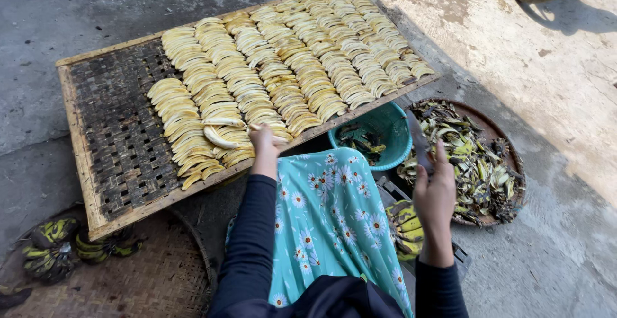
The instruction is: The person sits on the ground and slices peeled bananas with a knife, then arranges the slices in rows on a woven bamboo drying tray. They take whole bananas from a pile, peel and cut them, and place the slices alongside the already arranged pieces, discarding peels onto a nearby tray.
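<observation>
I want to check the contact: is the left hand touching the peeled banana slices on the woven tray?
Touching. In the head view the left hand rests its fingers on a banana slice at the near edge of the woven tray.

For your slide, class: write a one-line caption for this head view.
Left hand lays a peeled banana slice on the woven drying tray; right hand holds a knife.

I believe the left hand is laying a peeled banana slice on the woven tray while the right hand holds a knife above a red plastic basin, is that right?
Nearly. The head view shows the left hand laying a peeled banana slice on the woven tray and the right hand holding a knife, but the plastic basin is teal, not red.
</observation>
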A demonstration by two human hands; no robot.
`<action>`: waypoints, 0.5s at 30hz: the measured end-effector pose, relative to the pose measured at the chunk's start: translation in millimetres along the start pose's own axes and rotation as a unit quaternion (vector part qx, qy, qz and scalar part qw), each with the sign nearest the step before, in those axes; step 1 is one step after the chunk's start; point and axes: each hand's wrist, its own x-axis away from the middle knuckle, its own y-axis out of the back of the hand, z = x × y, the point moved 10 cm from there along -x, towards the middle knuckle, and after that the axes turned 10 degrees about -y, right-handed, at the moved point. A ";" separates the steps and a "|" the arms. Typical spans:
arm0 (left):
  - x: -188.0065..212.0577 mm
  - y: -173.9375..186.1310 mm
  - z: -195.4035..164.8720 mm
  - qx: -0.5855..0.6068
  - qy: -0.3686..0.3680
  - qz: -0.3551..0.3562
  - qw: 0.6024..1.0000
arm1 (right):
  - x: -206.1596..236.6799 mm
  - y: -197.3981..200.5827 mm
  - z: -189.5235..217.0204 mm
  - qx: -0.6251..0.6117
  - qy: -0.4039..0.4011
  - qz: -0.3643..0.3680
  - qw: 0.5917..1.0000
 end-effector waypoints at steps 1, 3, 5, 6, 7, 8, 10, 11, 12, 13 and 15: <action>-15.2 28.0 2.3 -0.044 0.080 -0.064 0.994 | 5.2 11.4 -18.9 -0.002 -0.005 -0.015 1.000; -43.8 69.3 -42.8 -0.113 -0.017 -0.167 0.979 | 19.8 31.5 -66.9 -0.024 -0.065 -0.018 0.997; -57.9 90.2 -82.6 -0.233 -0.101 -0.219 0.942 | 42.5 52.3 -111.2 -0.016 -0.122 -0.033 0.992; -66.8 90.7 -84.4 -0.242 -0.070 -0.213 0.944 | 56.9 64.3 -131.8 0.004 -0.147 -0.042 0.988; -72.9 88.9 -89.1 -0.269 -0.063 -0.210 0.938 | 72.1 77.0 -151.8 0.022 -0.173 -0.052 0.983; -77.5 86.0 -96.6 -0.294 -0.071 -0.213 0.929 | 87.7 91.2 -169.0 0.036 -0.191 -0.065 0.979; -78.7 70.9 -125.9 -0.339 -0.171 -0.246 0.892 | 116.1 116.0 -198.9 0.061 -0.222 -0.091 0.969; -74.0 57.5 -138.9 -0.353 -0.234 -0.260 0.868 | 129.1 126.3 -215.3 0.060 -0.251 -0.095 0.961; -69.5 35.5 -148.3 -0.336 -0.305 -0.236 0.859 | 141.5 135.4 -230.2 0.058 -0.280 -0.099 0.953; -74.6 -2.7 -139.8 -0.253 -0.315 -0.118 0.907 | 151.4 142.5 -243.5 0.054 -0.307 -0.101 0.945; -55.2 -80.2 -116.2 -0.164 -0.263 0.073 0.948 | 160.0 154.1 -255.7 0.051 -0.308 -0.111 0.944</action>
